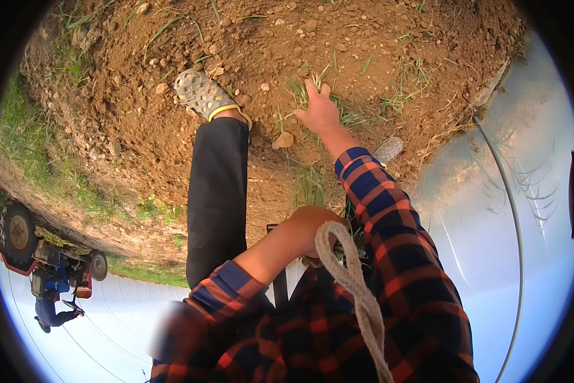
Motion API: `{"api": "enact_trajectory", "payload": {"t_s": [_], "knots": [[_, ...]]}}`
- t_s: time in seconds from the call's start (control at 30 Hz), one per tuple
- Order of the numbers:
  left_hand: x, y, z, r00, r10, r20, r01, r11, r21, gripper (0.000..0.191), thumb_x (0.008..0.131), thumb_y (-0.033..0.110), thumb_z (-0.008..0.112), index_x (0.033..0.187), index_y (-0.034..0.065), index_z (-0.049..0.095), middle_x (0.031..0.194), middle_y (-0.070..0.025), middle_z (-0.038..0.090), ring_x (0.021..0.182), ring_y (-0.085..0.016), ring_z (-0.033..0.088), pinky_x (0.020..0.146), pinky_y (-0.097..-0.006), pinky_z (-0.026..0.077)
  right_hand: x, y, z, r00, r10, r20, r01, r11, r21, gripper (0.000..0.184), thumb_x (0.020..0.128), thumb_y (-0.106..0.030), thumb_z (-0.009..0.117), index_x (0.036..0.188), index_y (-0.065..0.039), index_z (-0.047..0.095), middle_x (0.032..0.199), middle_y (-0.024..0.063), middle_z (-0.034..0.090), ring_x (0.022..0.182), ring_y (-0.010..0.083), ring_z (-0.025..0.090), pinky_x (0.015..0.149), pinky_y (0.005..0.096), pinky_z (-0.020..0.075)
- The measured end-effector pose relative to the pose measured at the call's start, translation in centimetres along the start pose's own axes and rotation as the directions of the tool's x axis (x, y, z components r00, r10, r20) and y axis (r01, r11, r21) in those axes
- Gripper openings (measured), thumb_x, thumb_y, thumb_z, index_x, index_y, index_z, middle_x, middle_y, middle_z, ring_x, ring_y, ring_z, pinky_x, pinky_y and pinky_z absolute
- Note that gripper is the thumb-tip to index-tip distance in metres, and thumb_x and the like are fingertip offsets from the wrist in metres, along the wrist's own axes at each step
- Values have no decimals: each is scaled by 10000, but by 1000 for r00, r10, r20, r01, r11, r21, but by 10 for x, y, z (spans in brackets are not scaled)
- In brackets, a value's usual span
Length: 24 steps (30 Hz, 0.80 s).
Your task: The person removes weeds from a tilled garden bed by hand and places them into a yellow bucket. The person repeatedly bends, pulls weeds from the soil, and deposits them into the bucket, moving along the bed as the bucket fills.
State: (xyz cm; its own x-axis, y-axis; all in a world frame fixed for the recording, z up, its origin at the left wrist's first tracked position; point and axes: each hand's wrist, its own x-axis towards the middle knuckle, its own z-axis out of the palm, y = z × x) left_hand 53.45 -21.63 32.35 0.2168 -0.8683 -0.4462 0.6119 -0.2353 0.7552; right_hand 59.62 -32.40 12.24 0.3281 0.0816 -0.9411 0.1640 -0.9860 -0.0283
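My right hand (319,107) reaches down to the soil, its thumb and fingers apart and its fingertips among thin green grass blades (351,117). Below it in the picture, close to my chest, my left hand (318,227) is bent inward and curled round a bunch of grass (360,242). Green blades show on one side of this hand and a brown, root-like end on the other. Its fingers are mostly hidden. A twisted, pale cord loop (356,282) hangs in front of it. A grass tuft (310,185) stands between my two hands.
My shoes, one grey and yellow (205,95), the other partly hidden (388,149), stand on loose, stony soil (268,43). A stone (283,140) lies between them. Plastic sheeting (464,206) and a curved pole (509,191) are at right. A tractor (43,253) with a person (52,306) appears upside down at left.
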Motion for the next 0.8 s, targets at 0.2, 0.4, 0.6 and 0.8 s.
{"api": "enact_trajectory", "payload": {"t_s": [0.2, 0.4, 0.6, 0.8], "knots": [[45, 5, 22, 989, -91, 121, 75, 989, 129, 429, 732, 145, 705, 1160, 121, 682, 1035, -163, 723, 1014, -388, 697, 821, -477, 567, 23, 42, 52, 988, -153, 39, 149, 986, 78, 494, 866, -102, 705, 1322, -84, 516, 1293, 263, 558, 911, 414, 679, 751, 496, 582], [87, 25, 39, 959, -199, 204, 156, 965, 210, 384, 726, 132, 696, 1110, 119, 692, 1013, -157, 726, 1002, -385, 698, 816, -486, 564, -68, 144, 146, 861, -103, 498, -127, 905, 407, 245, 885, -130, 679, 1088, -49, 568, 953, 235, 658, 799, 421, 665, 715, 503, 550], [109, 32, 55, 943, -245, 226, 188, 950, 248, 356, 707, 122, 698, 1063, 128, 712, 966, -151, 734, 971, -373, 707, 792, -484, 559, -121, 159, 183, 877, -366, 311, 203, 870, 450, 133, 904, -197, 669, 968, -83, 643, 895, 174, 674, 773, 409, 660, 742, 506, 532], [121, 17, 64, 909, -299, 291, 247, 948, 203, 376, 720, 134, 702, 1096, 128, 705, 994, -154, 733, 999, -371, 703, 812, -483, 562, -72, 127, 88, 944, -306, -125, 330, 898, 291, 508, 822, 17, 616, 1318, -90, 606, 1275, 207, 634, 1126, 438, 612, 981, 484, 518]]}}
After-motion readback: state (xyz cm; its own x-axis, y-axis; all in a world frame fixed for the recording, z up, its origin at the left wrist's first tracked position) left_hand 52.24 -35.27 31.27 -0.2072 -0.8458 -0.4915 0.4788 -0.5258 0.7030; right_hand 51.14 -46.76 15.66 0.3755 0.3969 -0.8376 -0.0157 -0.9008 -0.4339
